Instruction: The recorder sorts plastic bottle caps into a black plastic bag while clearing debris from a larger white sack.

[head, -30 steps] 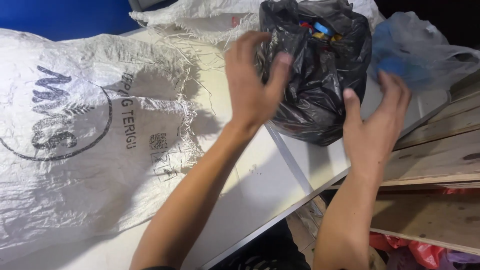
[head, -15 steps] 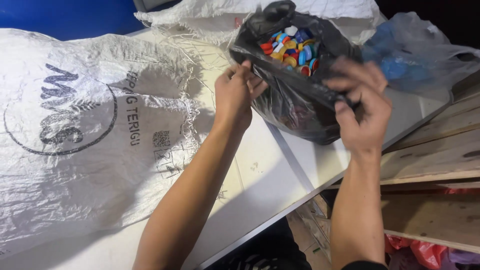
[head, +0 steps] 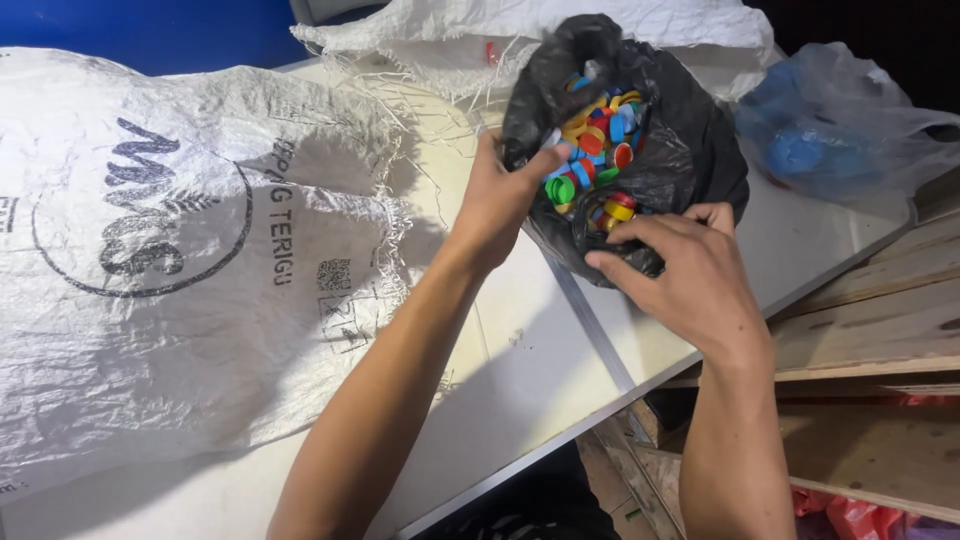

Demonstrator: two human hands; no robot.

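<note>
We are opening the black bag [head: 690, 160] of colourful bottle caps [head: 597, 150] on the white tabletop [head: 520, 350], our left hand [head: 505, 195] and right hand [head: 690, 270] each pinching its rim in a closed grip, so next we should spread it gently.

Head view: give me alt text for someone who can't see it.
Both hands hold open a black bag of coloured bottle caps on a white table: left hand on its rim, right hand at its front. A white woven sack lies left.
</note>
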